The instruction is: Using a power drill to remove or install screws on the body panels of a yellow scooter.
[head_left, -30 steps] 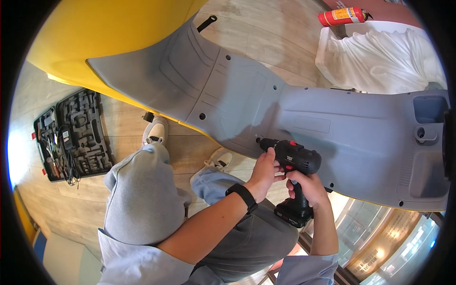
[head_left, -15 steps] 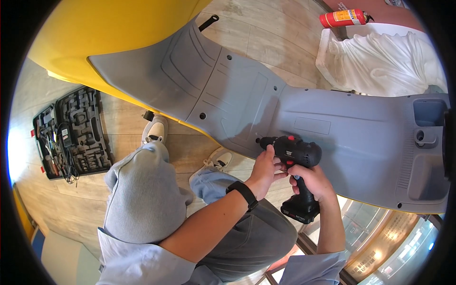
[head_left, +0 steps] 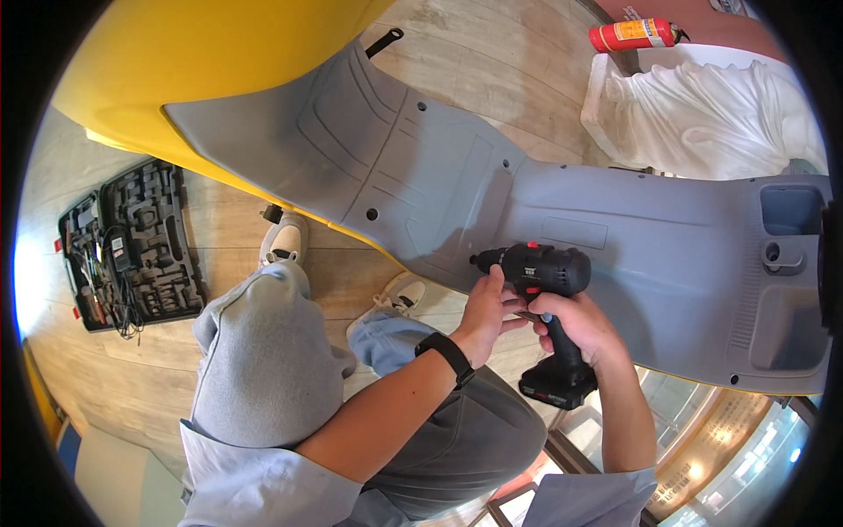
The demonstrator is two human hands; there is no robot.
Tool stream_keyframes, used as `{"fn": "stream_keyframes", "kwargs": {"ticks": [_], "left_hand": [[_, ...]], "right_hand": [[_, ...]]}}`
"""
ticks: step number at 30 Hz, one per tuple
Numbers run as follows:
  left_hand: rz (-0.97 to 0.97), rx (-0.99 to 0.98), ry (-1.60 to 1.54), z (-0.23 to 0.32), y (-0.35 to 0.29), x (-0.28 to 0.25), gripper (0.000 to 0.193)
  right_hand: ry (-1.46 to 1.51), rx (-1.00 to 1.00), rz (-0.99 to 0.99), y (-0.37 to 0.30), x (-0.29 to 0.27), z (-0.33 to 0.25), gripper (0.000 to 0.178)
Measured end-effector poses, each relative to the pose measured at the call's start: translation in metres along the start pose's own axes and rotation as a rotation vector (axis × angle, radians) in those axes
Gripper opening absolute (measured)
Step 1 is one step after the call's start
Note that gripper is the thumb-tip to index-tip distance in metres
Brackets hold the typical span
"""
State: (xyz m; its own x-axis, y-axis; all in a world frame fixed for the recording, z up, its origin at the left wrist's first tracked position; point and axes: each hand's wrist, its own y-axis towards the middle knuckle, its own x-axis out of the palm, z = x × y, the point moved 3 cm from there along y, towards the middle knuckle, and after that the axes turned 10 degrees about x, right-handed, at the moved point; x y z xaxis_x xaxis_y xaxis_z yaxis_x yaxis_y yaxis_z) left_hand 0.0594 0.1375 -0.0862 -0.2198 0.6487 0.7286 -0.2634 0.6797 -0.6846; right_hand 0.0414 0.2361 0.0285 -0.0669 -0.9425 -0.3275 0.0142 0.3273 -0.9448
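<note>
My right hand (head_left: 575,327) is wrapped round the grip of a black cordless drill (head_left: 549,268) with red buttons. Its battery base hangs below that hand. My left hand (head_left: 485,318), with a dark band on the wrist, steadies the drill's front from beneath; its thumb lies along the nose and its other fingers reach under the body. The drill's nose points left, at a dark hole near the edge of a grey plastic floor panel (head_left: 443,189). Whether the bit sits in a screw there is too small to tell. The panel belongs to a large yellow body (head_left: 219,61).
On the wooden floor at left lies an open black tool case (head_left: 140,250) with tools and a cable. A white tub (head_left: 606,110) with white sheeting (head_left: 711,114) stands far right, near a red fire extinguisher (head_left: 637,34). Moulded recesses (head_left: 790,329) mark the panel's right end.
The drill has tilted slightly, its rear end moving a little up and left. My right forearm has swung outward to the right. My left hand stays at the drill's nose.
</note>
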Motion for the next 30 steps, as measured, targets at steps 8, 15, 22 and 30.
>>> {"fn": "stream_keyframes", "kwargs": {"ticks": [8, 15, 22, 30], "left_hand": [[-0.007, 0.009, 0.074, -0.009, 0.015, -0.011, 0.054], [0.079, -0.025, -0.43, -0.021, 0.026, -0.022, 0.047], [-0.226, -0.006, -0.325, -0.011, 0.0, 0.005, 0.065], [-0.362, -0.055, -0.337, -0.02, -0.004, 0.001, 0.073]], "right_hand": [[0.436, 0.052, -0.04, -0.01, 0.022, 0.018, 0.033], [0.237, 0.035, 0.015, 0.001, 0.013, 0.019, 0.029], [0.193, 0.056, 0.03, 0.0, 0.011, 0.014, 0.024], [0.159, -0.008, -0.011, 0.0, 0.011, 0.01, 0.022]]}}
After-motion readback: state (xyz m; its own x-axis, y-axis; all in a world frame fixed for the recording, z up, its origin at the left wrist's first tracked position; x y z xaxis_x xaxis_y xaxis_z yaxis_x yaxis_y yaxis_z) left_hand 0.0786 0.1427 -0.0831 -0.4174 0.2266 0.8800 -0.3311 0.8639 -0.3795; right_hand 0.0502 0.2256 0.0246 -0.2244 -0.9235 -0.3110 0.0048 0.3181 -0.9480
